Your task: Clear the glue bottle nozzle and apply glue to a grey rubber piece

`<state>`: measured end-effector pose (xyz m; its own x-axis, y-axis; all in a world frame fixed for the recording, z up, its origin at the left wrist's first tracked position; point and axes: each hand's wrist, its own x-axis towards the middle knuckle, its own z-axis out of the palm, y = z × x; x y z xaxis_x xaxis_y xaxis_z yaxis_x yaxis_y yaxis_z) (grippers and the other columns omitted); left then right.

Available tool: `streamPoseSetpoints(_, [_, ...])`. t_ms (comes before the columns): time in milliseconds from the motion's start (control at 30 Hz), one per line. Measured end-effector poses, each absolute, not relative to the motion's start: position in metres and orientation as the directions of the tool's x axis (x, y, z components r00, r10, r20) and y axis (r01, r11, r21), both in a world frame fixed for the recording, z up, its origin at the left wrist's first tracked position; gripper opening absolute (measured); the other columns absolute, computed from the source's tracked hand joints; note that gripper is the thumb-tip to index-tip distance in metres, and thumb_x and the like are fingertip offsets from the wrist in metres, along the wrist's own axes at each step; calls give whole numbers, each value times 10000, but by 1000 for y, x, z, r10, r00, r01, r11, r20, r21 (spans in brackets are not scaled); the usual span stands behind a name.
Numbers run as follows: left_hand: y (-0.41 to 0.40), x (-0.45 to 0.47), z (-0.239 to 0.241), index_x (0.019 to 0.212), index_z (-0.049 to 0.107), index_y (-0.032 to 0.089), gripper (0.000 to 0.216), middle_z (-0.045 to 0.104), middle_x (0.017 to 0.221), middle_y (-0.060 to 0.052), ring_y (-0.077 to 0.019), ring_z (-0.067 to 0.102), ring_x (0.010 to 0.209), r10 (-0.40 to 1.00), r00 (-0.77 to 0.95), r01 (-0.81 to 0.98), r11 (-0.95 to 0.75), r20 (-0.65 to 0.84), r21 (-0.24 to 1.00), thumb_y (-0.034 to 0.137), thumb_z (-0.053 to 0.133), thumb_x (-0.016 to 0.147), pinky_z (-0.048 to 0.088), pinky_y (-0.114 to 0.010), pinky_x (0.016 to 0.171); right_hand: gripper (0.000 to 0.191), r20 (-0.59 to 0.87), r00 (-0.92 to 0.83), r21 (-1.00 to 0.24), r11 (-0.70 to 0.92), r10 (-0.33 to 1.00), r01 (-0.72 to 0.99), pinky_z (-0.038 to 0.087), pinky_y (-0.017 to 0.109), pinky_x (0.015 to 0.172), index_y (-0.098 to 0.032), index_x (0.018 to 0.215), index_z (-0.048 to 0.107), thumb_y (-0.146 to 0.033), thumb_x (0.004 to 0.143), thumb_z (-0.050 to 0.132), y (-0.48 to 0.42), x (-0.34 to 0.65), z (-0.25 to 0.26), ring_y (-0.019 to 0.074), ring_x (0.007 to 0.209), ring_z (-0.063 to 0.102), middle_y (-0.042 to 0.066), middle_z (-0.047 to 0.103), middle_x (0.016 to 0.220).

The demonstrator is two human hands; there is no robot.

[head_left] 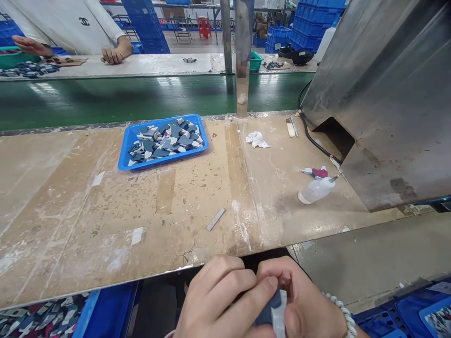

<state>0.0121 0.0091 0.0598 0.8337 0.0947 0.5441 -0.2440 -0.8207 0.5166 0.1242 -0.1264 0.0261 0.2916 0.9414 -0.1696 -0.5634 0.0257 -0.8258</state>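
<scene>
Low in the view, just off the table's front edge, my left hand (225, 300) and my right hand (299, 300) meet around a small dark grey-blue and white plastic part (269, 312). Fingers of both hands close on it and cover much of it, so its full shape is hidden. On the table beyond, a blue tray (124, 162) holds many similar grey-blue and white parts (171, 136). A thin flat metal strip (216, 219) lies between the tray and my hands.
At right stand a white squeeze bottle (316, 190), a red-and-white part (317, 172) and a large metal housing (394, 117). Crumpled tissue (257, 139) lies mid-table. Across a green conveyor belt (158, 96) sits a person in a white shirt (81, 26). Bins flank below.
</scene>
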Motion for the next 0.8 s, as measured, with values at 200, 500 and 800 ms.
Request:
streamPoseSetpoints(200, [18,21,45,1161,655,184,240,669,915,-52,-176,620,856,258,865,-61,-797,430,601,346,549,1020,560,-295,730,470,-45,651,-979,95,758,-178,426,209,474,-181,967,701,-639,925,605,-154,152,25,116,511,529,9,596,662])
streamPoseSetpoints(500, [27,45,13,1077,617,195,107,685,988,-61,-220,621,962,321,821,81,-884,473,460,251,610,987,564,-376,828,796,248,928,-887,-321,279,333,450,488,982,-276,1372,476,-521,715,854,-170,238,5,329,1175,550,108,547,1341])
streamPoseSetpoints(800, [19,48,8,1017,663,167,120,720,895,-43,-182,687,886,378,691,29,-866,616,499,110,691,915,605,-309,796,445,99,888,-841,-440,448,315,468,447,927,-236,1231,606,-530,905,675,-161,235,-6,331,1150,581,95,664,1204])
